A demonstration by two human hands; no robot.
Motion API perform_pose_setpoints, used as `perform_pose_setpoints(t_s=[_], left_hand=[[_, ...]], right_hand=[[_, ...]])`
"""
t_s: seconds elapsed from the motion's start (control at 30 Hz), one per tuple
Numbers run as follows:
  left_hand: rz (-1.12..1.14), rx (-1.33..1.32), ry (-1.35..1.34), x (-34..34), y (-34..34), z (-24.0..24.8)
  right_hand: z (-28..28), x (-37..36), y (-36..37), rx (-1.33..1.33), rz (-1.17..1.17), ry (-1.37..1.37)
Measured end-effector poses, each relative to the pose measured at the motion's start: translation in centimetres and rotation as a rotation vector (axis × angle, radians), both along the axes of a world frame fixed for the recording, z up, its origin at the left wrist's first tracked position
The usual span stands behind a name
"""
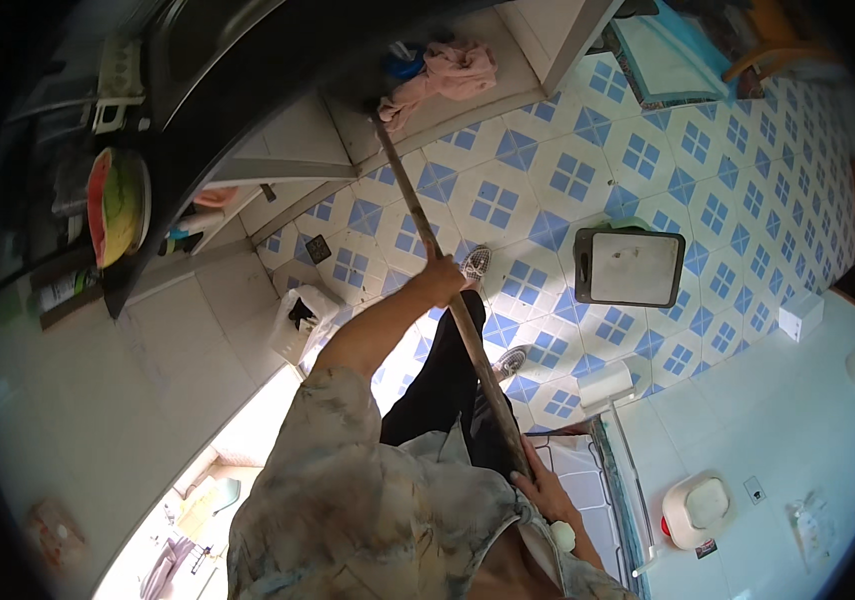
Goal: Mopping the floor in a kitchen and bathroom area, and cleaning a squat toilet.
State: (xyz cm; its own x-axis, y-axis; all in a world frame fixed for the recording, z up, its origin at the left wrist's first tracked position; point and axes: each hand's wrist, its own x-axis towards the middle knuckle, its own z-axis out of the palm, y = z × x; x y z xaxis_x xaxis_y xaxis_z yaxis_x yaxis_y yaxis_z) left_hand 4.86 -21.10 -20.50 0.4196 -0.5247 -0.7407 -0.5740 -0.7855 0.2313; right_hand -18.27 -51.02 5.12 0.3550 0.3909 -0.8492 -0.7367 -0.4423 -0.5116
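Left hand [442, 282] grips wooden pole [474, 345] mid-shaft; right hand [544, 489] wraps its near end; far tip beside pink cloth [462, 70].

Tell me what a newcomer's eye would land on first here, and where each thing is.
The long wooden pole slanting through the middle likely draws the eye first, gripped by the left hand partway along and the right hand lower down. Next come the blue-and-white patterned floor across the upper right and the cut watermelon at the far left. A crumpled pink cloth lies by the pole's far end.
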Motion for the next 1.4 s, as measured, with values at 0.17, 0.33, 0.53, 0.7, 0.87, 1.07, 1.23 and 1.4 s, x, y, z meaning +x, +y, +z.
perform_pose_setpoints(t_s=[0.17, 0.33, 0.53, 0.7, 0.87, 1.07, 1.23, 1.4], left_hand=[[-0.084, -0.168, 0.025, -10.4, -6.0, 0.1], [-0.053, -0.133, 0.313, -19.1, -13.3, 2.2], [-0.173, -0.309, 0.379, -22.0, -16.9, 8.0], [-0.194, -0.351, 0.294, -17.3, -13.5, 10.2], [-0.042, -0.365, -0.027, -10.8, -3.6, -2.5], [-0.129, -0.041, -0.144, 6.3, 7.6, -12.5], [-0.115, 0.235, -0.266, 17.8, 13.5, -11.6], [0.006, 0.221, -0.466, 14.7, 15.2, -11.2]], right_hand=[[2.9, -10.2, -6.1, -0.064, 0.037, -0.181], [7.7, -15.5, -11.8, -0.235, 0.002, 0.040], [9.4, -24.8, -17.5, -0.677, 0.238, 0.336], [8.0, -26.7, -17.1, -0.732, 0.167, 0.285], [-1.2, -15.1, -10.4, -0.501, 0.216, 0.107], [-11.3, 6.3, 1.5, -0.568, 0.265, -0.002], [-16.4, 14.1, 9.4, -0.436, 0.100, -0.080], [-16.8, 12.9, 9.5, -0.392, 0.096, -0.066]])
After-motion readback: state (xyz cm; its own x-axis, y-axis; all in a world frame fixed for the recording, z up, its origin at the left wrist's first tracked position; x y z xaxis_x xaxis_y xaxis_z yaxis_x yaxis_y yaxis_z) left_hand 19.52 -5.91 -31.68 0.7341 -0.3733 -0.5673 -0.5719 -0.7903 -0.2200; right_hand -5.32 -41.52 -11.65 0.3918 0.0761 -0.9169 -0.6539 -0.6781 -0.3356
